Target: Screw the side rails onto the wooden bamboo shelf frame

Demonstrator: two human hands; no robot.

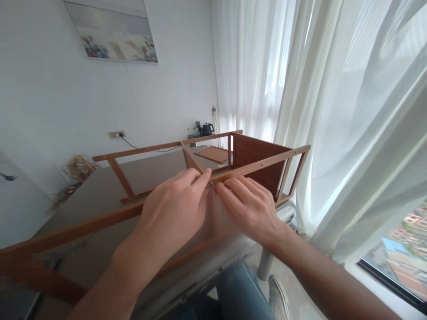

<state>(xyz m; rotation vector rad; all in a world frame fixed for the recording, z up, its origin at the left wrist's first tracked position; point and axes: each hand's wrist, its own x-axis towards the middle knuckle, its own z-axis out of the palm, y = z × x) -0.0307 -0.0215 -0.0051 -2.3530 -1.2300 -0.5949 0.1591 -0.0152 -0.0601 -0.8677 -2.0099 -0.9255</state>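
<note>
A brown wooden shelf frame (267, 161) lies on its side, its long rails running from near left to far right. My left hand (176, 209) is closed over the near upper rail at a crosspiece joint, thumb and forefinger at the wood. Close beside it, my right hand (248, 206) is closed with its fingertips against the same rail. A small shiny metal piece (212, 184) shows at the right fingertips; whether it is a screw or a tool tip I cannot tell. A reddish-brown panel (256, 153) is fitted at the frame's far end.
Beneath the frame is a grey tabletop (100, 186). A loose wooden panel (215, 154) lies farther back. A black kettle (207, 129) stands by the wall, and dried plant stems (81, 166) are at left. White curtains (320, 111) hang at right.
</note>
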